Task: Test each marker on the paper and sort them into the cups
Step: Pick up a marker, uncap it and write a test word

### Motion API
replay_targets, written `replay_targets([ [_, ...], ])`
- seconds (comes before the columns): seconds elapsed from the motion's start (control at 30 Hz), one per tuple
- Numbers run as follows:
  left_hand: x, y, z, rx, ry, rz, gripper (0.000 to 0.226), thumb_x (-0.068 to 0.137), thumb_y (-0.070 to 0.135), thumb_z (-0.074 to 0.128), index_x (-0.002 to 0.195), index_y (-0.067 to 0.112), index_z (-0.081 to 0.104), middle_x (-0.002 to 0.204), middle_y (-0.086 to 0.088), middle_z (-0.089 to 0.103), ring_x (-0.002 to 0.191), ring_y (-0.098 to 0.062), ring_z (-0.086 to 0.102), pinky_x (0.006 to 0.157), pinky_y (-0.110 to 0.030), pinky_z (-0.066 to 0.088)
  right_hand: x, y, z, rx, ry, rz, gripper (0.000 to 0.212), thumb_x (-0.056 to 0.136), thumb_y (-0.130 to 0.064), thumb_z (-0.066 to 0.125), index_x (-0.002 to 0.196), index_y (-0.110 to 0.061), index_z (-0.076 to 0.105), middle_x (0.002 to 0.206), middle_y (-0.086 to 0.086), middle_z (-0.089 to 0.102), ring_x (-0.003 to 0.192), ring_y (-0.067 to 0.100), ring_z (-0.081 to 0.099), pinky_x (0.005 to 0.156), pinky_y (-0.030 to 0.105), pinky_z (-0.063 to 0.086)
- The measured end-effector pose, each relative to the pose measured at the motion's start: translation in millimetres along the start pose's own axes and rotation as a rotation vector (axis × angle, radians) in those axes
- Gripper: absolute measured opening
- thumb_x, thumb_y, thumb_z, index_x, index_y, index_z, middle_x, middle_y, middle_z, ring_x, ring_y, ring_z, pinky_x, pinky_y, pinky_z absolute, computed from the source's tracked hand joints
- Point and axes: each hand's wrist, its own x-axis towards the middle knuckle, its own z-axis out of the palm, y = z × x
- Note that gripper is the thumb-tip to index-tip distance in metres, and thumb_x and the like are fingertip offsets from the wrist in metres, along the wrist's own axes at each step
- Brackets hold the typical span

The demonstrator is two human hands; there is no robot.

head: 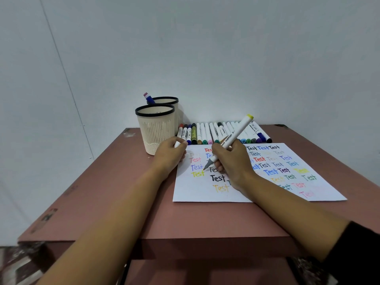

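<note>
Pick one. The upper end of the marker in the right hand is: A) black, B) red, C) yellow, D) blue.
C: the white marker gripped by the right hand has a yellow upper end, and its grey tip points down at the paper.

On the worktop [144,212] the paper [205,194] lies right of centre, with a row of markers [205,133] behind it. Left of the row stands the front cup [156,130], with the rear cup [166,100] just behind it holding a lone marker [149,98]. The left hand [170,153] rests at the paper's left edge. The right hand [232,161] rests on the paper, gripping a tilted marker [232,138].
</note>
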Motion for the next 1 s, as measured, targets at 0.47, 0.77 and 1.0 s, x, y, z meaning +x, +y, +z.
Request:
replay_targets([
  [0.47,-16.0,20.0,3.3,0.134,-0.087,0.190,0.027,0.097,0.020,0.042,0.118,0.018,0.059,0.109,-0.005,0.058,0.106,-0.023,0.055,0.087,-0.036,0.044,4.3,-14.6,-9.9,0.391,0.011,0.052,0.014,0.089,-0.002,0.054,0.077,-0.009,0.050,0.061,0.005,0.055,0.053,0.016,0.051,0.048,0.023,0.045],
  [0.77,-16.6,18.0,3.9,0.134,-0.244,0.172,0.037,0.096,0.013,0.044,0.133,0.016,0.050,0.122,-0.009,0.059,0.111,-0.021,0.054,0.094,-0.033,0.043,6.3,-17.7,-14.3,0.479,0.058,0.000,0.017,0.089,-0.002,0.056,0.073,-0.008,0.055,0.056,0.002,0.060,0.058,0.018,0.058,0.054,0.023,0.053],
  [1.0,-13.6,12.6,5.3,0.092,-0.255,0.208,0.032,0.093,0.016,0.053,0.125,0.018,0.051,0.088,0.004,0.055,0.083,-0.010,0.054,0.068,-0.019,0.042,7.9,-15.0,-14.9,0.446,0.025,-0.006,0.015,0.090,-0.003,0.057,0.075,-0.009,0.055,0.069,0.010,0.062,0.062,0.020,0.059,0.056,0.024,0.054],
])
